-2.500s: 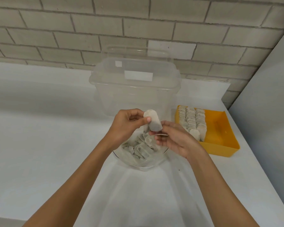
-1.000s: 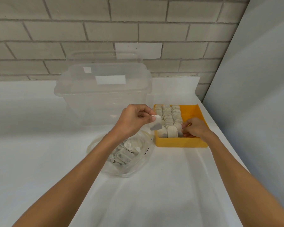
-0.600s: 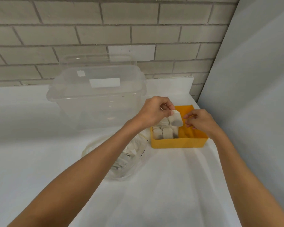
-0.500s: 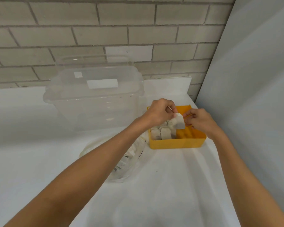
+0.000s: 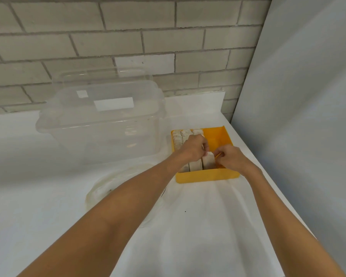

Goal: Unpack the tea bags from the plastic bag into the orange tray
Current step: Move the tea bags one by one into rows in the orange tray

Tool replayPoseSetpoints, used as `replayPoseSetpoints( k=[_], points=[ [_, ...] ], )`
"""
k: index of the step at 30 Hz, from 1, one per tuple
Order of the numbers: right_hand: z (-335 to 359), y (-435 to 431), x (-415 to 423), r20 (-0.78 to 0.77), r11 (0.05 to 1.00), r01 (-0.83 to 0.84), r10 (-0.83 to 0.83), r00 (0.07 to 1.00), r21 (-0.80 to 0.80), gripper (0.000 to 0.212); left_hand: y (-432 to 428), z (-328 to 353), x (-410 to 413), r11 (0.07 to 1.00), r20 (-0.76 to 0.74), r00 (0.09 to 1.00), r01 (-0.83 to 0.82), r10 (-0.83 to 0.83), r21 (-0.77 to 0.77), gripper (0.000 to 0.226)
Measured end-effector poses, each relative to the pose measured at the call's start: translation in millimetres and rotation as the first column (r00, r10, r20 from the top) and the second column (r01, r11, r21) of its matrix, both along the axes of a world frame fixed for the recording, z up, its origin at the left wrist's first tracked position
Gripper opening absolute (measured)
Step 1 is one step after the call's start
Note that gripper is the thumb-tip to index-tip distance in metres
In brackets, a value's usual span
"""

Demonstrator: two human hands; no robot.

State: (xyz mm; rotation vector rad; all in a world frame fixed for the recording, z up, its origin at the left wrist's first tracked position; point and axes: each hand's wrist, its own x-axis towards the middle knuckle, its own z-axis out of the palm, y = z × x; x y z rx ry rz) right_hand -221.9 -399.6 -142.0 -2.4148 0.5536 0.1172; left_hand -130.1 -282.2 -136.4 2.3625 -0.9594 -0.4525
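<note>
The orange tray (image 5: 208, 178) sits on the white table by the right wall, with rows of pale tea bags filling its left part. Both hands are over its near end. My left hand (image 5: 194, 147) pinches a tea bag (image 5: 208, 161) that stands upright at the front of the third row. My right hand (image 5: 229, 157) pinches the same tea bag from the right. The clear plastic bag (image 5: 106, 188) lies on the table to the left of the tray, mostly hidden by my left forearm.
A large clear plastic storage box (image 5: 102, 120) stands behind the bag, left of the tray. A brick wall runs along the back and a grey panel (image 5: 298, 116) closes the right side. The tray's right strip (image 5: 218, 136) holds no bags.
Both hands moved from above the plastic bag to the tray. The tea bag in my left hand has gone down into the tray, and my right hand now pinches it too.
</note>
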Motion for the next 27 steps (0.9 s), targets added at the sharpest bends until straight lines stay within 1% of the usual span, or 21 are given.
replayPoseSetpoints(
  k=[4, 6, 8, 11, 14, 17, 19, 21, 23, 26, 27],
  points=[
    [-3, 5, 3, -0.056, 0.999, -0.012, 0.010, 0.998, -0.044, 0.006, 0, -8, 0, 1.000, 0.017, 1.000, 0.019, -0.019, 0.019, 0.006],
    [-5, 6, 5, -0.070, 0.998, -0.028, 0.024, 0.997, -0.056, 0.028, 1, -9, 1, 0.999, 0.033, 0.999, 0.021, -0.022, 0.030, 0.007],
    [-5, 8, 7, -0.067, 0.997, -0.044, 0.040, 0.997, -0.058, 0.038, 1, -7, 2, 0.999, 0.058, 0.998, 0.012, -0.015, 0.047, 0.009],
    [-5, 12, 10, -0.071, 0.998, -0.042, 0.039, 0.997, -0.051, 0.038, 3, -6, 5, 0.997, 0.079, 0.997, 0.010, -0.017, 0.081, 0.011],
    [-7, 13, 13, -0.090, 0.999, -0.038, 0.035, 0.995, -0.038, 0.031, 7, -7, 8, 0.996, 0.068, 0.998, 0.004, -0.010, 0.091, 0.012],
    [-7, 12, 13, -0.088, 1.000, -0.013, 0.010, 0.996, -0.027, 0.015, 11, -3, 12, 0.999, 0.045, 0.999, -0.017, 0.016, 0.039, 0.011],
    [-8, 9, 13, -0.078, 1.000, 0.012, -0.013, 0.997, -0.016, 0.020, 17, 3, 16, 0.999, 0.036, 0.999, -0.028, 0.029, -0.025, 0.012],
    [-5, 7, 11, -0.065, 1.000, 0.013, -0.013, 0.998, -0.002, 0.021, 26, 12, 19, 0.994, 0.026, 0.999, -0.036, 0.038, -0.101, 0.012],
    [-3, 5, 11, -0.031, 1.000, 0.014, -0.014, 0.999, 0.004, 0.017, 37, 20, 20, 0.986, 0.016, 0.999, -0.042, 0.045, -0.163, 0.012],
    [0, 6, 12, 0.063, 0.999, 0.002, 0.000, 0.998, -0.034, 0.007, 54, 31, 18, 0.971, 0.000, 0.999, -0.050, 0.052, -0.235, 0.012],
    [0, 7, 13, 0.083, 0.999, 0.000, 0.003, 0.997, -0.032, 0.007, 59, 34, 16, 0.966, -0.006, 0.999, -0.053, 0.053, -0.253, 0.012]
  ],
)
